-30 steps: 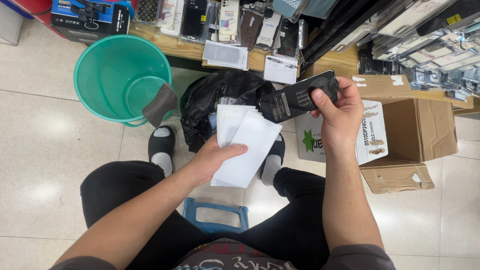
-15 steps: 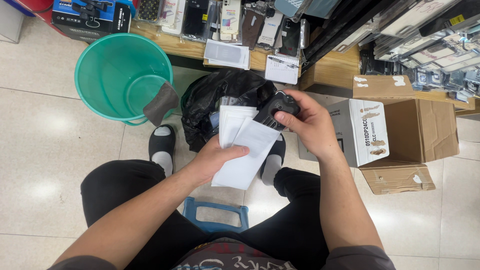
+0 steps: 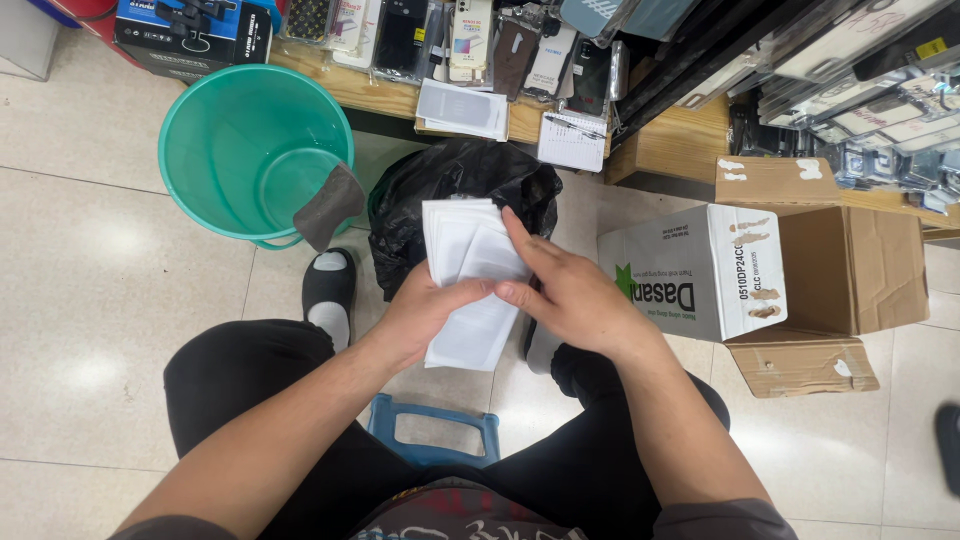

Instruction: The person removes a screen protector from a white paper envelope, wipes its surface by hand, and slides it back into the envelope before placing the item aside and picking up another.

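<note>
Two hands meet over a stack of flat white packets [image 3: 470, 275], held above the person's lap and just in front of a black plastic bag [image 3: 455, 185] that sits open on the tiled floor [image 3: 90, 250]. Left hand [image 3: 420, 315] is closed around the lower left edge of the stack, thumb on top and fingers underneath, so it pinches the packets from the side. Right hand [image 3: 570, 295] lies across the right edge with fingers stretched out and pressed together, the fingertips resting on the top packet and the thumb tucked against the stack. To the left of the bag stands a green plastic bucket [image 3: 215, 130] with a grey cloth [image 3: 328, 205] draped over its rim. A white printed cardboard box [image 3: 690, 275] lies on its side just right of the hands, touching an open brown carton [image 3: 850, 270]. Below the forearms, between the knees, a blue plastic stool [image 3: 435, 430] shows. Wooden shelving [image 3: 670, 145] along the top carries phone cases and small packaged goods.
</note>
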